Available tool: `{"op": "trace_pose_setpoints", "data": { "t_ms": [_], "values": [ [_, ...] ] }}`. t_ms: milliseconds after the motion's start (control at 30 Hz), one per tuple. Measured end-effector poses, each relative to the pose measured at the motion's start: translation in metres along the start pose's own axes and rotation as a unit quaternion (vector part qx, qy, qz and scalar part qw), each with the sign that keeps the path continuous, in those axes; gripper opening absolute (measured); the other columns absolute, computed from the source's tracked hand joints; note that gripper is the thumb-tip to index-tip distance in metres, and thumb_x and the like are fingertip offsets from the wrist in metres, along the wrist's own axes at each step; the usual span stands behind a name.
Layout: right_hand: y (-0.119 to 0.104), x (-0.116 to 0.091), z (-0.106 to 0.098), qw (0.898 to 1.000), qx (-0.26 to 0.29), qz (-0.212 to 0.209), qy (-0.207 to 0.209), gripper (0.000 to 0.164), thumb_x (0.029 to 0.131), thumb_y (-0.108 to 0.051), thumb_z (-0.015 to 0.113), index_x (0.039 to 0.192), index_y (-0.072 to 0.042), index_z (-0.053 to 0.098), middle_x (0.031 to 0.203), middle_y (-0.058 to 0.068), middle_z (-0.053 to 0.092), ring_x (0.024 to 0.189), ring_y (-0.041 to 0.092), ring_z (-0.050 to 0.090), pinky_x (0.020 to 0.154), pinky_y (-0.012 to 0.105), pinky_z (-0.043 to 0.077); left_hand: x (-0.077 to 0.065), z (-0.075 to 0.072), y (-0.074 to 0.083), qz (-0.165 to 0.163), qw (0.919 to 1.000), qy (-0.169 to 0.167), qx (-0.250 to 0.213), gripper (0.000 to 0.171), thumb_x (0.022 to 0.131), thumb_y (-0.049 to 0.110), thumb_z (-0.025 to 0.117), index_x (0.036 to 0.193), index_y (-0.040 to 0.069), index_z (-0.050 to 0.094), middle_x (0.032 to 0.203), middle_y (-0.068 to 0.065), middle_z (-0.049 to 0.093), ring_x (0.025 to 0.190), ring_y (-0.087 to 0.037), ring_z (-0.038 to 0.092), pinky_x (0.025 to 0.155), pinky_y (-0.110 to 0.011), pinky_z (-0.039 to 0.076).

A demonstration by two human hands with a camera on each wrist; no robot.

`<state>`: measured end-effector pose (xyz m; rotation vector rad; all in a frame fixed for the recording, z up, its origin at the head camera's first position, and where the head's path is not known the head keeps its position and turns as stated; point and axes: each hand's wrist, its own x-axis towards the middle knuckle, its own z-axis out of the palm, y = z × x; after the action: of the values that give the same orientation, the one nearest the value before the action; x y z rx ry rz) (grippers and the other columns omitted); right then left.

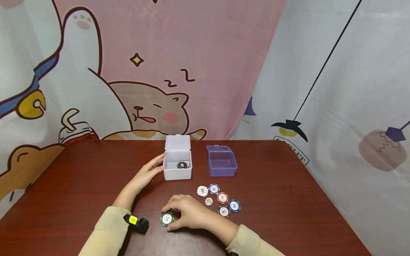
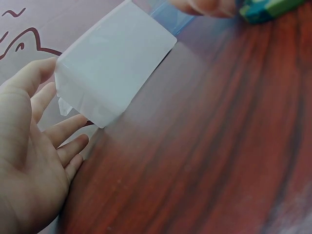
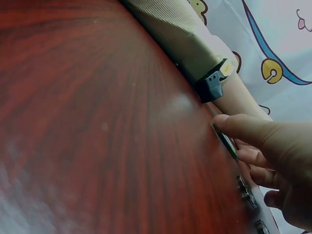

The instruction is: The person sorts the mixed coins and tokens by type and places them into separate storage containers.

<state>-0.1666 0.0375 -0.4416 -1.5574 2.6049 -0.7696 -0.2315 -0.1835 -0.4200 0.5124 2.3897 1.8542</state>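
Observation:
My right hand (image 1: 192, 211) pinches a green poker chip (image 1: 167, 219) marked 20 by its edges, thumb on the near side and a finger on the far side. The right wrist view shows that chip (image 3: 225, 142) edge-on, low over the wood. With fairly straight fingers, my left hand (image 1: 147, 176) touches the left side of a white plastic box (image 1: 177, 174). Its lid stands up at the back, and a black chip (image 1: 183, 164) lies inside, partly over another chip. In the left wrist view, fingertips of the left hand (image 2: 39, 151) meet the box's wall (image 2: 112, 63).
A blue see-through box (image 1: 222, 170) with a raised lid stands right of the white one. Several chips lie right of my right hand, among them a red chip (image 1: 222, 197), a blue chip (image 1: 234, 206) and a white chip (image 1: 202, 191). Behind the table hangs a printed cloth (image 1: 205, 71).

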Motion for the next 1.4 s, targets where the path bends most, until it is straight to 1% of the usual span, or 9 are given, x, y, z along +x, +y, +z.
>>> {"op": "trace_pose_setpoints", "data": {
  "t_ms": [200, 433, 600, 733, 867, 1033, 1200, 1300, 1400],
  "values": [
    [-0.001, 0.0, 0.002, 1.0, -0.019, 0.01, 0.0, 0.045, 0.074, -0.04, 0.082, 0.114, -0.022, 0.07, 0.104, -0.015, 0.06, 0.098, -0.003, 0.051, 0.084, 0.014, 0.038, -0.001, 0.0, -0.001, -0.002, 1.0, 0.0, 0.0, 0.053, 0.099, 0.011, 0.051, 0.147, 0.001, 0.032, 0.143, -0.029, 0.037, 0.132, -0.044, 0.033, 0.104, -0.062, 0.022],
    [0.002, 0.002, 0.004, 1.0, -0.015, 0.013, 0.003, 0.042, 0.074, -0.04, 0.081, 0.111, -0.021, 0.072, 0.101, -0.014, 0.059, 0.095, -0.004, 0.051, 0.082, 0.012, 0.037, 0.01, -0.004, -0.037, 0.004, 1.0, 0.007, -0.003, 0.055, 0.099, 0.016, 0.053, 0.15, 0.009, 0.032, 0.145, -0.024, 0.038, 0.133, -0.04, 0.034, 0.104, -0.062, 0.021],
    [0.003, 0.005, 0.005, 1.0, -0.016, 0.009, 0.005, 0.038, 0.073, -0.039, 0.082, 0.106, -0.022, 0.073, 0.098, -0.015, 0.06, 0.094, -0.004, 0.051, 0.082, 0.01, 0.036, 0.01, -0.005, -0.037, 0.005, 1.0, 0.008, -0.001, 0.055, 0.099, 0.019, 0.053, 0.15, 0.014, 0.034, 0.146, -0.021, 0.039, 0.134, -0.038, 0.034, 0.104, -0.062, 0.021],
    [0.002, 0.006, 0.006, 1.0, -0.029, 0.008, 0.005, 0.035, 0.072, -0.04, 0.082, 0.101, -0.023, 0.073, 0.096, -0.016, 0.06, 0.093, -0.004, 0.051, 0.083, 0.012, 0.036, 0.009, -0.005, -0.037, 0.007, 0.9999, 0.01, -0.005, 0.054, 0.099, 0.02, 0.054, 0.149, 0.013, 0.035, 0.145, -0.021, 0.04, 0.133, -0.037, 0.034, 0.105, -0.061, 0.021],
    [0.001, 0.007, 0.006, 0.999, -0.042, 0.006, 0.005, 0.034, 0.07, -0.041, 0.083, 0.097, -0.023, 0.073, 0.093, -0.017, 0.06, 0.089, -0.004, 0.05, 0.083, 0.015, 0.037, 0.008, -0.005, -0.037, 0.008, 0.9999, 0.011, -0.007, 0.054, 0.099, 0.019, 0.054, 0.149, 0.012, 0.035, 0.145, -0.021, 0.04, 0.133, -0.037, 0.035, 0.105, -0.06, 0.022],
    [0.0, 0.007, 0.006, 0.997, -0.074, 0.01, 0.014, 0.034, 0.068, -0.043, 0.083, 0.094, -0.025, 0.072, 0.09, -0.019, 0.06, 0.084, -0.003, 0.048, 0.079, 0.016, 0.037, 0.009, -0.005, -0.038, 0.009, 0.9999, 0.009, -0.006, 0.054, 0.099, 0.019, 0.054, 0.149, 0.013, 0.034, 0.146, -0.021, 0.039, 0.133, -0.037, 0.034, 0.104, -0.061, 0.022],
    [0.0, 0.006, 0.005, 0.995, -0.097, 0.015, 0.031, 0.035, 0.066, -0.045, 0.082, 0.093, -0.025, 0.071, 0.09, -0.019, 0.061, 0.084, -0.001, 0.049, 0.076, 0.016, 0.036, 0.01, -0.004, -0.038, 0.009, 0.9999, 0.007, -0.007, 0.056, 0.099, 0.019, 0.054, 0.15, 0.012, 0.033, 0.146, -0.022, 0.039, 0.134, -0.038, 0.033, 0.104, -0.061, 0.022],
    [-0.001, 0.006, 0.004, 0.994, -0.1, 0.018, 0.041, 0.035, 0.066, -0.044, 0.083, 0.093, -0.025, 0.071, 0.09, -0.019, 0.061, 0.084, 0.0, 0.05, 0.076, 0.016, 0.036, 0.009, -0.003, -0.033, 0.005, 0.9999, 0.006, -0.009, 0.055, 0.099, 0.018, 0.054, 0.149, 0.01, 0.033, 0.145, -0.024, 0.038, 0.133, -0.04, 0.033, 0.104, -0.062, 0.021],
    [-0.001, 0.007, 0.003, 0.993, -0.099, 0.021, 0.052, 0.035, 0.064, -0.042, 0.083, 0.093, -0.025, 0.071, 0.089, -0.018, 0.061, 0.083, 0.0, 0.05, 0.075, 0.016, 0.036, 0.005, -0.002, -0.02, 0.005, 0.9999, 0.003, -0.01, 0.055, 0.099, 0.017, 0.053, 0.149, 0.006, 0.033, 0.144, -0.026, 0.038, 0.133, -0.041, 0.033, 0.104, -0.062, 0.021]
  ]
}}
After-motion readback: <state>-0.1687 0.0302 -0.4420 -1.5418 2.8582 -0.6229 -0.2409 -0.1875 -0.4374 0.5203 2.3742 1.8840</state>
